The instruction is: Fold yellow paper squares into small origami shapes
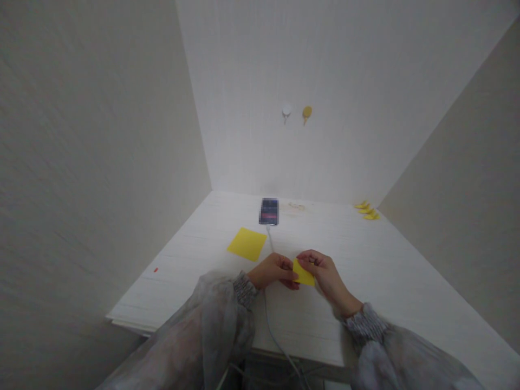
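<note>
Between my two hands is a small piece of yellow paper (304,274), held just above the white table. My left hand (277,269) pinches its left edge, thumb on the near face. At the upper right edge my right hand (323,269) grips the paper with thumb and fingers. Part of the paper is hidden behind the fingers, so I cannot tell how it is folded. Left of my hands a flat yellow sheet (247,244) lies on the table.
A phone (268,211) stands or lies near the back wall, its white cable (271,330) running under my left wrist and over the front edge. Several folded yellow paper pieces (367,210) sit at the back right. Two hooks (307,112) are on the wall; a red scrap (156,270) lies left.
</note>
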The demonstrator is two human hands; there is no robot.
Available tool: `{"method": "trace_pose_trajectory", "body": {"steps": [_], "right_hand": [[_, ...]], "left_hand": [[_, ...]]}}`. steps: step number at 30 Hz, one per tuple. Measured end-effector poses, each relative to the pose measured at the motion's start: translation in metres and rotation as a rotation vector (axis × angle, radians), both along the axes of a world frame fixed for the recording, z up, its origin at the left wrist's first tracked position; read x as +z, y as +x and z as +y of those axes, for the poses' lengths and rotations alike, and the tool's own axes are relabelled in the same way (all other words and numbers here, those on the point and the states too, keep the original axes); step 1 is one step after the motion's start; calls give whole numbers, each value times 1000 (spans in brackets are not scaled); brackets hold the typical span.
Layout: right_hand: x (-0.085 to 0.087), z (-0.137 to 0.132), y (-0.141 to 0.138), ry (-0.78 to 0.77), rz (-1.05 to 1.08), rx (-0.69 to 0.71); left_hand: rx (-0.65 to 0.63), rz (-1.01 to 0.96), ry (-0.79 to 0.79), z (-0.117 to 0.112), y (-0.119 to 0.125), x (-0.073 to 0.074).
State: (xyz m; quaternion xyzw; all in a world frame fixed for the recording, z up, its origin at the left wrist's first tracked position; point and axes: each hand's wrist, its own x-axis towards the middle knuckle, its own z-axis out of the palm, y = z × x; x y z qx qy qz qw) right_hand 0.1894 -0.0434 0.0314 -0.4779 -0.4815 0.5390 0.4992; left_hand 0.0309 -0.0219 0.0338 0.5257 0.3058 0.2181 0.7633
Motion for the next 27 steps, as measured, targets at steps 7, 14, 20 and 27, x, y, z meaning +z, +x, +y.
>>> {"method": "trace_pose_trajectory", "body": {"steps": [7, 14, 20, 27], "right_hand": [[0, 0, 2, -24, 28, -18], [0, 0, 5, -14, -3, -39], [-3, -2, -2, 120, -261, -9], [12, -10, 4, 358, -375, 164]], "left_hand": [[-121, -38, -25, 2, -5, 2], [-174, -65, -28, 0, -6, 9], [130, 35, 85, 8, 0, -8], [315, -117, 65, 11, -2, -5]]}}
